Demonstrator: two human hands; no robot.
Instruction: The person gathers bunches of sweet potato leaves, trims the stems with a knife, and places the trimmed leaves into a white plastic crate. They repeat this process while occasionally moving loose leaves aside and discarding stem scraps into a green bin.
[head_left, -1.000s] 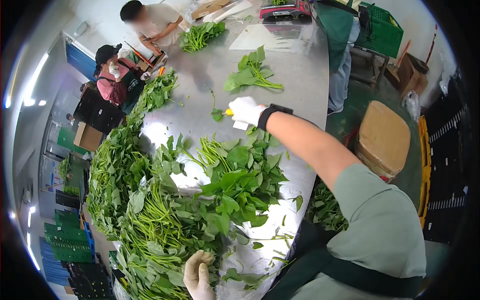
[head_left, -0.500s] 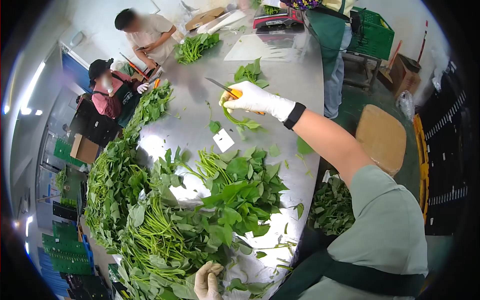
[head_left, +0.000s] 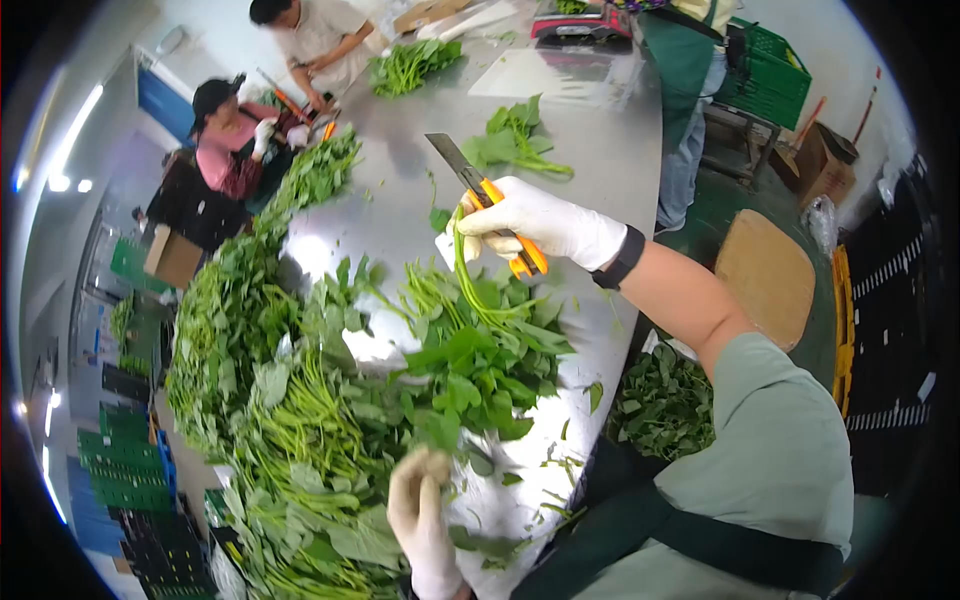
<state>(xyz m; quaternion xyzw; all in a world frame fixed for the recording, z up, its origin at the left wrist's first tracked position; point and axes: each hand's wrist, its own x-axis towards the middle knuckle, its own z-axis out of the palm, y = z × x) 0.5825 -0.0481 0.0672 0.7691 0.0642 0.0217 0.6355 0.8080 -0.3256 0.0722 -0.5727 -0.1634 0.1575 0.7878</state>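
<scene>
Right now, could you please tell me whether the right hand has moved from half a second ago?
Yes, down the view: judged by the lone bunch, which it partly covered then, the right hand now sits clear below.

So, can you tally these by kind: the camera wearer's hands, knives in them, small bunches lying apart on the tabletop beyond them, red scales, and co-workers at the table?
Right hand and left hand: 2
Knife: 1
Small bunches: 2
Red scale: 1
Co-workers: 3
Total: 9
</scene>
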